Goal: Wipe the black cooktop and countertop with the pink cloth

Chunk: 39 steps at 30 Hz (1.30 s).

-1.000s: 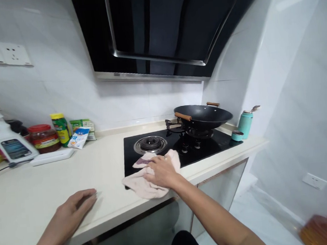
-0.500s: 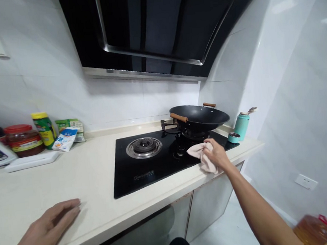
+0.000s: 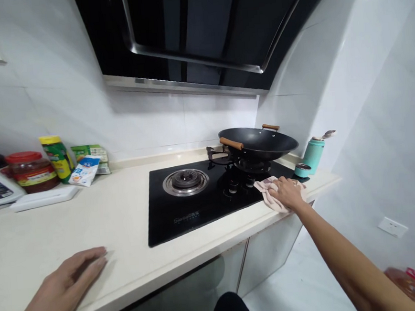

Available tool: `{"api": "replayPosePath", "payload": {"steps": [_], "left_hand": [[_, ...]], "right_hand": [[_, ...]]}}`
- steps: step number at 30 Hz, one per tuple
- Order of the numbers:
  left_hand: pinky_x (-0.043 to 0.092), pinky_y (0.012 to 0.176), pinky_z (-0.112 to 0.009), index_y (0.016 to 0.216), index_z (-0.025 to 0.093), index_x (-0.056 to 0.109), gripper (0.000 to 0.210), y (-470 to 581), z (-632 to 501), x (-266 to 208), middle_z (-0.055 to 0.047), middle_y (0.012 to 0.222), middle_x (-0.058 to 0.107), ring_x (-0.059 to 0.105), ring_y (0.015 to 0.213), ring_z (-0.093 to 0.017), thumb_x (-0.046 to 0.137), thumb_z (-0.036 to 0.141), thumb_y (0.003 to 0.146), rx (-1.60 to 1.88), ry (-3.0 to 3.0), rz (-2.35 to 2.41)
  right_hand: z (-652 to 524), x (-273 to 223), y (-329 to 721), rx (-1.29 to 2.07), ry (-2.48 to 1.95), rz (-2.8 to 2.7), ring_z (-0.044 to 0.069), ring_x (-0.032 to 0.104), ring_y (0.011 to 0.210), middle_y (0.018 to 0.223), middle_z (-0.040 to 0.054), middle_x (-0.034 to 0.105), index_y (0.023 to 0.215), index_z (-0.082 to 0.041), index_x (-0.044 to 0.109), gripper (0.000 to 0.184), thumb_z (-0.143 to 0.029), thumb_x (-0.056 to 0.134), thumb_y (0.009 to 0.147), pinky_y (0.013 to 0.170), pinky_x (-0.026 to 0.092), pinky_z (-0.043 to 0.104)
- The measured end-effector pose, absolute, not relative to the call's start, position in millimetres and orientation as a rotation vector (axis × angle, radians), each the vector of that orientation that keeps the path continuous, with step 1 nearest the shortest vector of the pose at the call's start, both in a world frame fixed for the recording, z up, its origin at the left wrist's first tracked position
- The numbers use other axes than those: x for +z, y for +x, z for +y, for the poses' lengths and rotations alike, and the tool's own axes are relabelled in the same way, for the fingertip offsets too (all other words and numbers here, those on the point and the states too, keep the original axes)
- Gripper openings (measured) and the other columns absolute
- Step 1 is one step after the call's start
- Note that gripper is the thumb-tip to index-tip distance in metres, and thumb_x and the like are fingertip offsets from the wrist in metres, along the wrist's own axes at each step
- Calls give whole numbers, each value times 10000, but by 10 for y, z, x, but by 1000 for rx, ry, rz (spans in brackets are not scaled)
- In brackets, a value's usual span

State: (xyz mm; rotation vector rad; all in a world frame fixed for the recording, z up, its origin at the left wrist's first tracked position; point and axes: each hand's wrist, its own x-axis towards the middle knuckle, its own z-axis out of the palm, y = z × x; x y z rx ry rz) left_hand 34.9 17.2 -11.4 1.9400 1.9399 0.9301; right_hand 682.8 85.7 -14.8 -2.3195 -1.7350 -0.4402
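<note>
My right hand (image 3: 288,192) presses a pale pink cloth (image 3: 273,201) onto the front right edge of the black glass gas stove (image 3: 211,204), its fingers bent over the fabric. Part of the cloth hangs over onto the pale counter (image 3: 120,212). Just behind that hand, a black wok (image 3: 260,143) with wooden handles sits on the right burner. Two control knobs lie to the left of the cloth. My left hand (image 3: 72,283) rests on the counter's front left, empty, with thumb and fingers slightly apart.
A teal bottle (image 3: 314,155) and its teal cup (image 3: 302,170) stand right of the stove. At left are a red-lidded jar (image 3: 32,174), a green and yellow canister (image 3: 57,160) and seasoning packets (image 3: 85,170). A dark range hood (image 3: 205,36) overhangs the stove.
My right hand has moved right along the stove's front edge. The cloth, bunched and hanging before, now lies more spread under it. My left hand stays on the counter.
</note>
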Motion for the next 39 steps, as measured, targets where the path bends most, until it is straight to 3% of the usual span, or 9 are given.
{"api": "replayPosePath", "payload": {"steps": [5,8,14,20,24,28,33,36,39], "left_hand": [[555,1014,-466,1030,269,779,586,324,184,-170,-62,1171,774,708,1098,-328,575,727,727,931,2034,1893],[560,994,-435,1045,267,770,566,307,189,-223,-63,1175,772,708,1091,-316,570,710,755,936,2085,1882],[547,995,-427,1063,238,754,568,359,138,-182,-82,1181,763,698,1099,-309,539,688,790,924,2115,1863],[548,983,-398,1080,253,750,543,336,152,-226,-66,1192,761,698,1103,-299,544,685,823,928,2123,1841],[559,953,-337,1044,258,759,510,313,174,-254,-47,1148,777,717,1066,-276,562,672,822,979,2136,1808],[576,895,-302,1011,242,767,511,376,112,-151,-50,1084,794,732,1014,-261,521,661,849,1030,2118,1818],[569,922,-338,1009,226,771,550,446,29,-54,-64,1097,792,723,1024,-276,484,673,866,981,2117,1859],[564,951,-366,1029,231,756,531,420,48,-104,-61,1115,781,717,1042,-283,513,668,851,986,2122,1863],[526,1032,-435,1063,231,735,516,516,74,-163,-89,1225,733,675,1154,-308,538,649,834,1087,2142,1876]], "right_hand": [[517,-136,6253,-397,-2156,-1982,262,577,1051,1138,110,645,1001,-211,729,314,-435,520,933,849,378,356],[389,-90,5806,-349,-2017,-2129,250,585,1014,1101,109,665,950,-193,732,319,-425,513,935,903,375,369],[254,42,4699,-281,-1755,-2285,288,594,1031,1119,136,687,1009,-167,737,328,-411,533,926,976,390,447],[130,123,3473,-138,-1431,-2427,338,608,1064,1120,120,713,1128,-225,714,392,-508,552,911,1054,369,564],[120,117,2929,-99,-1055,-2529,291,606,1050,1121,90,695,1155,-225,651,398,-529,589,906,1057,365,552],[307,131,2843,5,-820,-2478,219,570,1068,1124,40,634,1222,-243,578,410,-444,692,883,1014,398,401],[751,163,3331,-8,-1028,-2333,239,474,1139,1243,82,498,1175,-246,627,352,-273,742,844,973,390,388],[896,124,3645,-13,-1241,-2329,261,464,1095,1171,106,490,1096,-200,663,273,-362,712,881,962,392,432],[920,58,3743,84,-1220,-2317,254,478,1048,1074,87,525,1058,-211,665,331,-513,568,965,975,396,456]]}}
